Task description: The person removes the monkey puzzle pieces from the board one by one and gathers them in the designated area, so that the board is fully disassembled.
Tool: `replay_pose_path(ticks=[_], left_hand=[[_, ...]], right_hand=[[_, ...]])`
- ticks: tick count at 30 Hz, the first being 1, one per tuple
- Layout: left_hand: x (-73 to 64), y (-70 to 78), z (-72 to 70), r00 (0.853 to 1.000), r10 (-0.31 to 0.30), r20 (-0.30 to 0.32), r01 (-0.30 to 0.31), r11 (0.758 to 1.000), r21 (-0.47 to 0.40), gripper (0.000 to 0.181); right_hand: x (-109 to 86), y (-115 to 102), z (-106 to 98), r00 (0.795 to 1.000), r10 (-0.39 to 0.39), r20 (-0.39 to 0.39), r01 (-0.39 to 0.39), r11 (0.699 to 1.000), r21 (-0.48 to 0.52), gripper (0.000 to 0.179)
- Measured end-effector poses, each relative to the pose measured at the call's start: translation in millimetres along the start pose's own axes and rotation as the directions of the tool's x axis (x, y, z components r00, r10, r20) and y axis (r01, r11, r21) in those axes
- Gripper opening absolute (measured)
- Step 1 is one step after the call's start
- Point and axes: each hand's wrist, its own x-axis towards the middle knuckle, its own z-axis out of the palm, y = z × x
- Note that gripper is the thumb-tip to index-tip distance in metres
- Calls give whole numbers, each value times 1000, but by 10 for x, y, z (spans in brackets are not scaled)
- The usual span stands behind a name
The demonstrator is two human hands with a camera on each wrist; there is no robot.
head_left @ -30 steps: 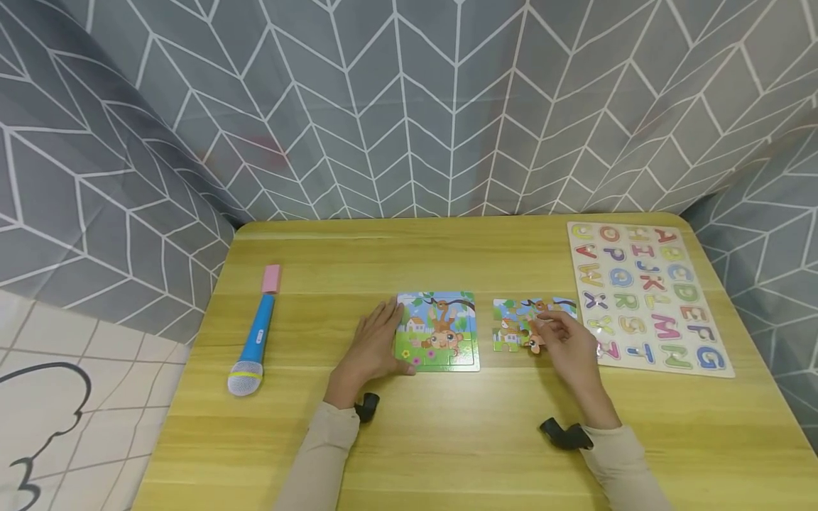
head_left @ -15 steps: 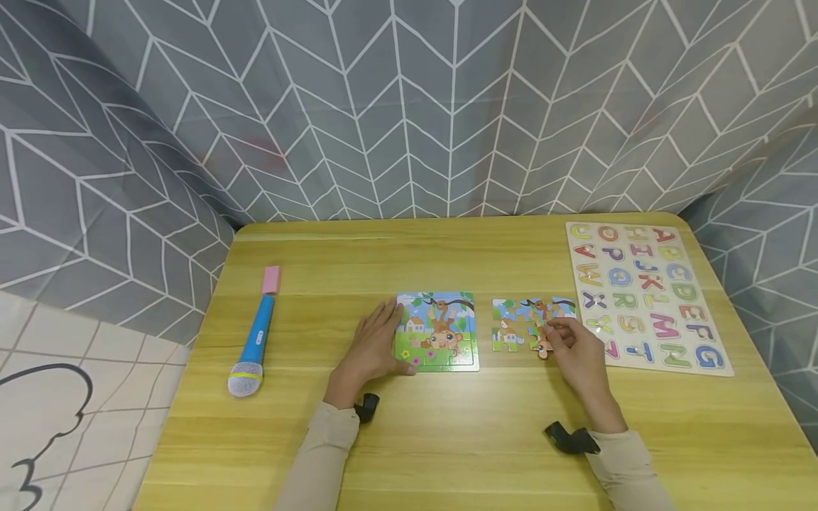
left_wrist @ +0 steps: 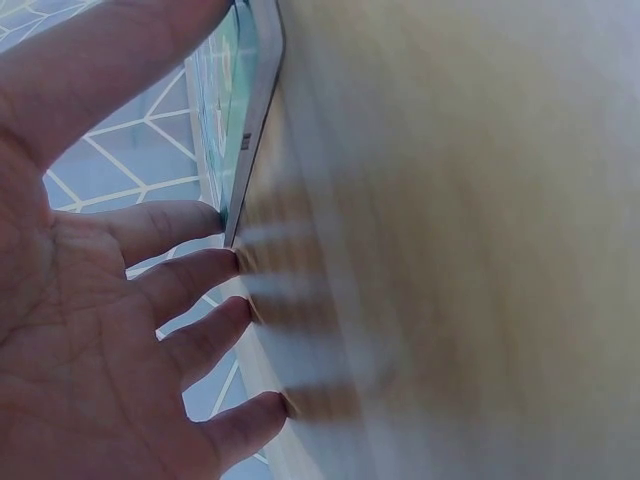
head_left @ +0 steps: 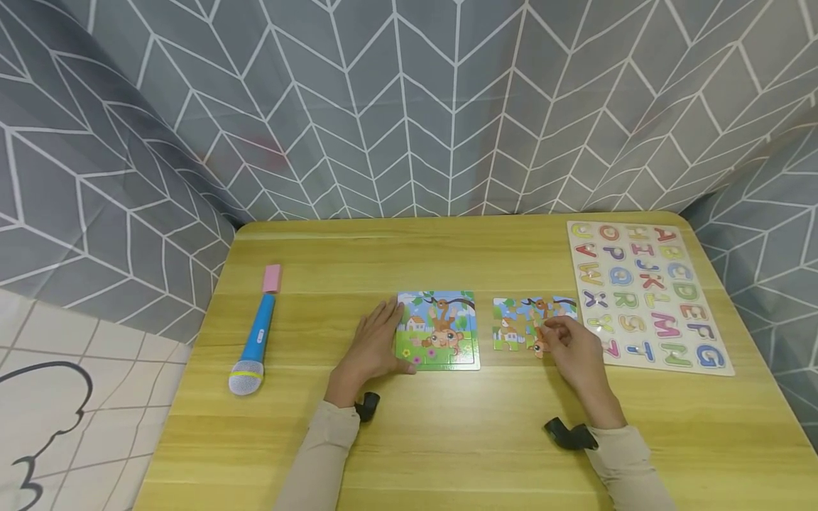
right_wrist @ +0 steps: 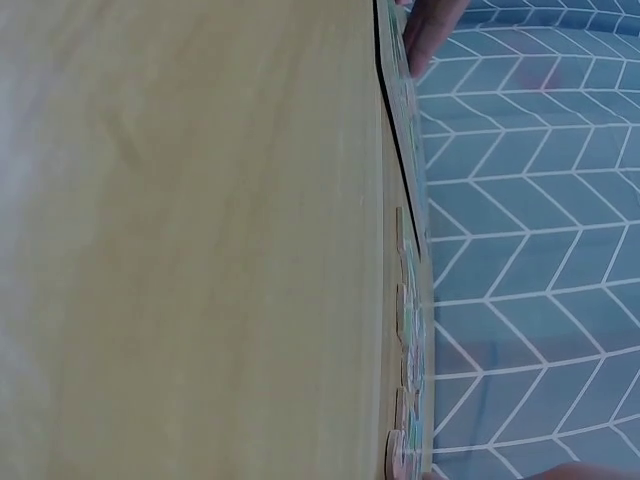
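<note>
Both hands reached in from the near edge of the worktop. Left hand lay open, its fingers spread and extended against the left side of the framed monkey puzzle, thumb at its near corner. Right hand had its fingers curled, thumb and forefinger pinching a monkey-face piece; the right wrist view did not show that grip.

What mattered was the sideways layout: the loose pieces lay to the right of the framed puzzle, a strip of bare wood between them, their cluster running longest from left to right. The right hand was much the nearer to them, the left to the near-square frame. The pinched piece sat at the cluster's near side, just beside the house pieces. Farther right, close by the cluster, lay the letter board.

Compared with half a second earlier, the pinched piece had shifted slightly left, narrowing the gap beside it; the left hand and the frame looked unchanged.
</note>
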Motion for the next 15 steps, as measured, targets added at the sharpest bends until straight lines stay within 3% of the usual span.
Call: replay_pose_path(ticks=[15], left_hand=[[7, -7, 7, 1000, 2, 1, -2, 1000, 7, 123]], right_hand=[[-7, -37, -28, 999, -28, 24, 29, 999, -29, 13]])
